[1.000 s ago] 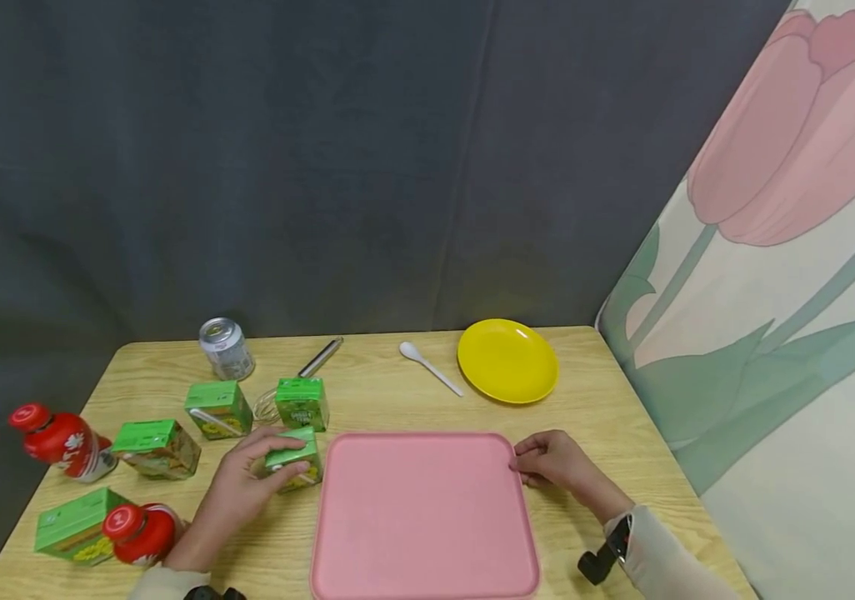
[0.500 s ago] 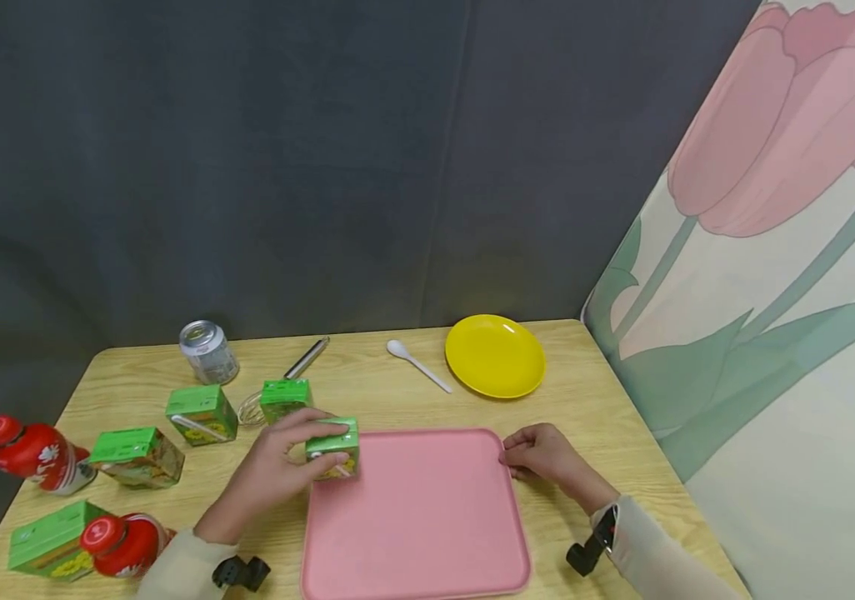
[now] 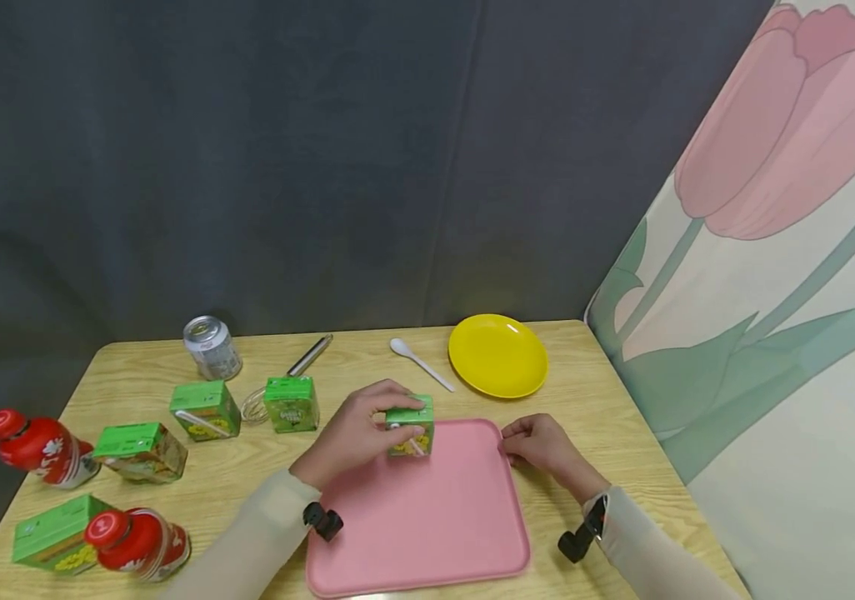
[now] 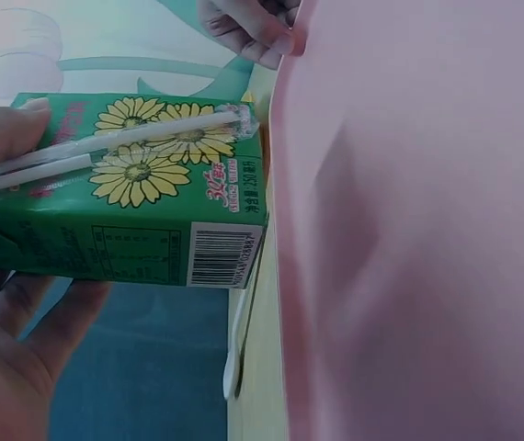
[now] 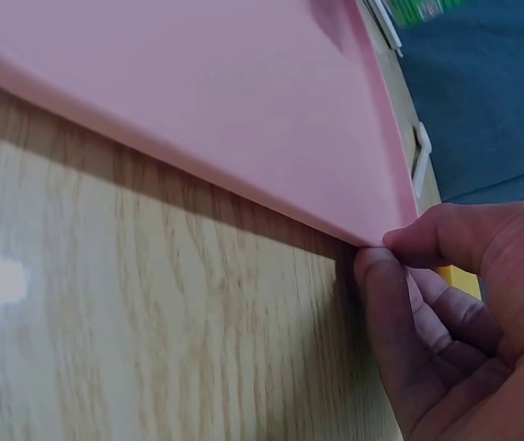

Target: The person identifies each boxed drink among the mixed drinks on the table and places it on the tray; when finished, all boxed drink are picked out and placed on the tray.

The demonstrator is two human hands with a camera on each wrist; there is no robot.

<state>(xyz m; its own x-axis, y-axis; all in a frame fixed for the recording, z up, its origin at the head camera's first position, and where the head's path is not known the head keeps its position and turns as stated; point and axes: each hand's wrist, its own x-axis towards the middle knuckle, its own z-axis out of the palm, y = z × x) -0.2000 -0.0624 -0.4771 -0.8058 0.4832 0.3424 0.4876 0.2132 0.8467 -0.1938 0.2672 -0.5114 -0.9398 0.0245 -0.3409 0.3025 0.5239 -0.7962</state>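
My left hand (image 3: 360, 429) grips a green drink carton (image 3: 410, 425) between thumb and fingers, over the far part of the pink tray (image 3: 427, 517). In the left wrist view the carton (image 4: 152, 184) shows yellow flowers, a barcode and a wrapped straw along its side; its base is close over the tray's far rim. At the tray's far right corner my right hand (image 3: 543, 446) pinches the rim. The right wrist view shows its thumb and forefinger (image 5: 386, 285) meeting on the tray's edge (image 5: 271, 197).
Left on the table stand several green cartons (image 3: 291, 408), two red bottles (image 3: 138, 542) and a silver can (image 3: 213, 347). A whisk (image 3: 307, 357) lies behind one carton. At the back are a white spoon (image 3: 422, 363) and a yellow plate (image 3: 498, 357).
My left hand has carried the carton from the table left of the tray, rightward over the tray's far part. My right hand keeps its pinch on the tray's corner.
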